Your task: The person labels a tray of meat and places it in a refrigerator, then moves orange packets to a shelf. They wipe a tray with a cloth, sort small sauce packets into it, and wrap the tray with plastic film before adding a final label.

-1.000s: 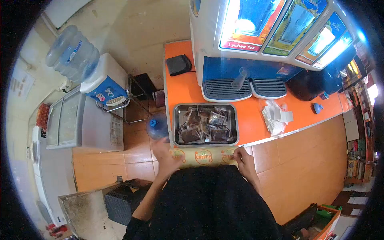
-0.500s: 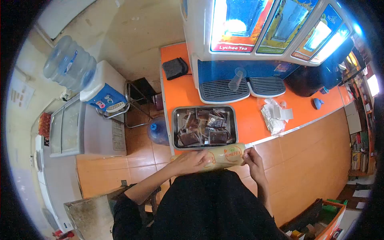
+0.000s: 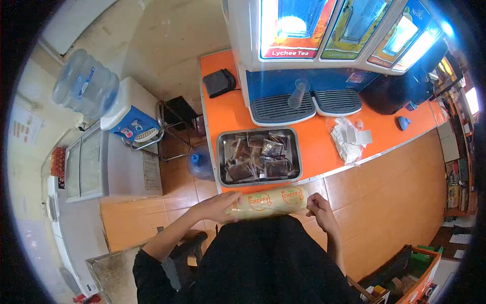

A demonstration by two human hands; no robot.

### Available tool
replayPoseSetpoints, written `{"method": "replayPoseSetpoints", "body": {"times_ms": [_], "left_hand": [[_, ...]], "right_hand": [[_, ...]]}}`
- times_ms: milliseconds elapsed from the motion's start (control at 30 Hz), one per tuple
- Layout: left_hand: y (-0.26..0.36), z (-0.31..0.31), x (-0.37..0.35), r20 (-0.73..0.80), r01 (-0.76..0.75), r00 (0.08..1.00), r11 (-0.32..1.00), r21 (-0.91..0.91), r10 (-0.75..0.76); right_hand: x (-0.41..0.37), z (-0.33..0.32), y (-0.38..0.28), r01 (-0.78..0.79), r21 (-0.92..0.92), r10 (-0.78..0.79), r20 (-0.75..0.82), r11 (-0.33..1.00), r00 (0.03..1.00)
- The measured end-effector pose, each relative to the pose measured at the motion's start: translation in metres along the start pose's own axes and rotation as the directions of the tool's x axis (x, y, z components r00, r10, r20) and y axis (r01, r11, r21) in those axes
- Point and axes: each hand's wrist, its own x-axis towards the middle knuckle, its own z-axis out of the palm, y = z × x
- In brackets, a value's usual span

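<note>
A pale yellow plastic-wrapped roll [image 3: 271, 201], printed CHEFFY in orange, lies level in front of my body, just short of the counter's edge. My left hand [image 3: 221, 206] is closed around its left end, the thumb on the near side. At the right end, my right hand [image 3: 320, 209] pinches the loose end of the wrapping. Beyond the roll, a metal tray [image 3: 220, 167] on the counter contains several clear sachets [image 3: 277, 168] of dark brown contents.
The orange counter [image 3: 316, 147] carries a drink dispenser [image 3: 283, 83] with a clear plastic cup [image 3: 297, 96], a plastic bag of white items [image 3: 347, 144] and a dark folded cloth [image 3: 219, 82]. A water dispenser [image 3: 130, 109] stands left, an open crate [image 3: 420, 276] lower right.
My left hand has slid left along the roll to its end, uncovering more of the print. My right hand stays at the right end, slightly lower.
</note>
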Motion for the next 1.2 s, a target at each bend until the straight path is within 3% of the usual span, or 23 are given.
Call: {"method": "replayPoseSetpoints", "body": {"times_ms": [133, 200, 233, 267, 300, 333, 367, 433, 467, 533, 600, 667, 700, 733, 767, 800, 833, 900, 933, 1000, 1033, 1133, 1200], "left_hand": [[-0.004, 0.000, -0.019, -0.180, -0.066, 0.979, 0.983, 0.172, 0.097], [-0.001, -0.015, -0.029, 0.028, 0.129, 0.984, 0.812, 0.570, -0.175], [-0.003, -0.020, -0.033, 0.040, 0.066, 0.995, 0.891, 0.449, -0.094], [-0.013, -0.016, -0.036, 0.040, 0.072, 0.994, 0.891, 0.448, -0.100], [-0.032, -0.005, -0.038, -0.019, 0.024, 1.000, 0.997, 0.068, -0.023], [-0.047, 0.006, -0.039, -0.105, -0.059, 0.994, 0.946, -0.317, 0.026], [-0.052, 0.018, -0.033, -0.106, -0.055, 0.994, 0.947, -0.316, 0.022], [-0.051, 0.053, -0.012, -0.286, -0.236, 0.945, 0.935, -0.265, 0.157], [-0.055, 0.066, -0.008, -0.284, -0.230, 0.947, 0.935, -0.269, 0.152], [-0.072, 0.086, 0.006, -0.033, 0.096, 0.993, 0.936, -0.338, -0.114], [-0.119, 0.139, 0.020, -0.050, 0.069, 0.995, 0.955, -0.288, -0.086], [-0.146, 0.168, 0.034, -0.056, 0.034, 0.997, 0.978, -0.207, -0.047], [-0.143, 0.173, 0.054, -0.228, 0.218, 0.920, 0.899, -0.378, -0.319], [-0.146, 0.181, 0.058, -0.226, 0.197, 0.858, 0.702, -0.685, -0.461], [-0.139, 0.182, 0.062, -0.220, 0.075, 0.775, 0.432, -0.899, -0.592], [-0.162, 0.199, 0.065, -0.206, 0.081, 0.775, 0.418, -0.905, -0.597], [-0.188, 0.213, 0.072, -0.164, 0.129, 0.709, 0.355, -0.926, -0.685], [-0.190, 0.220, 0.070, -0.288, 0.002, 0.644, 0.378, -0.926, -0.708], [-0.194, 0.212, 0.070, -0.302, -0.009, 0.645, 0.389, -0.921, -0.701], [-0.200, 0.214, 0.057, -0.003, 0.099, 0.910, 0.225, -0.969, -0.415], [-0.201, 0.218, 0.049, -0.003, 0.097, 0.908, 0.218, -0.971, -0.418], [-0.129, 0.175, 0.013, 0.051, 0.398, 0.813, 0.489, -0.776, -0.580], [-0.098, 0.166, -0.020, -0.302, 0.072, 0.876, 0.723, -0.688, -0.375]], "right_hand": [[-0.003, 0.003, 0.006, 0.001, 0.016, -0.002, 0.008, 1.000, 1.000], [-0.005, -0.001, 0.011, 0.000, 0.006, 0.000, 0.010, 1.000, 1.000], [-0.003, -0.003, 0.011, 0.017, -0.001, -0.017, -0.013, 1.000, 1.000], [-0.001, -0.002, 0.009, 0.034, -0.008, -0.034, -0.034, 0.999, 0.999], [0.001, 0.001, 0.007, 0.061, 0.005, -0.061, 0.007, 0.998, 0.998], [0.002, 0.010, 0.000, 0.057, 0.008, -0.058, 0.014, 0.998, 0.998], [0.004, 0.019, -0.005, 0.047, 0.010, -0.048, 0.064, 0.999, 0.997], [0.007, 0.030, -0.001, 0.104, -0.061, -0.095, 0.144, 0.993, 0.985], [0.007, 0.036, 0.003, 0.099, -0.059, -0.090, 0.148, 0.993, 0.985], [0.013, 0.041, 0.012, 0.083, -0.048, -0.072, 0.192, 0.995, 0.979], [0.019, 0.034, 0.040, 0.118, -0.132, -0.095, 0.164, 0.984, 0.982], [0.030, 0.028, 0.044, -0.064, 0.030, 0.051, 0.317, 0.998, 0.947], [0.041, 0.026, 0.044, -0.044, 0.024, 0.034, 0.302, 0.999, 0.953], [0.038, 0.027, 0.052, -0.081, 0.022, 0.069, 0.334, 0.997, 0.940], [0.036, 0.026, 0.059, -0.115, 0.015, 0.102, 0.368, 0.993, 0.924], [0.034, 0.026, 0.066, -0.131, 0.010, 0.118, 0.368, 0.991, 0.922], [0.032, 0.025, 0.070, -0.140, 0.037, 0.116, 0.381, 0.989, 0.917], [0.026, 0.026, 0.076, -0.146, 0.067, 0.107, 0.399, 0.987, 0.911], [0.025, 0.021, 0.077, -0.129, 0.049, 0.101, 0.377, 0.990, 0.921], [0.020, 0.011, 0.069, -0.124, 0.023, 0.107, 0.361, 0.992, 0.926], [0.014, 0.006, 0.064, -0.161, 0.025, 0.145, 0.320, 0.987, 0.936], [-0.003, -0.007, 0.039, -0.195, 0.033, 0.178, 0.278, 0.980, 0.944], [-0.024, -0.009, 0.000, -0.204, 0.034, 0.189, 0.259, 0.978, 0.947]]}}
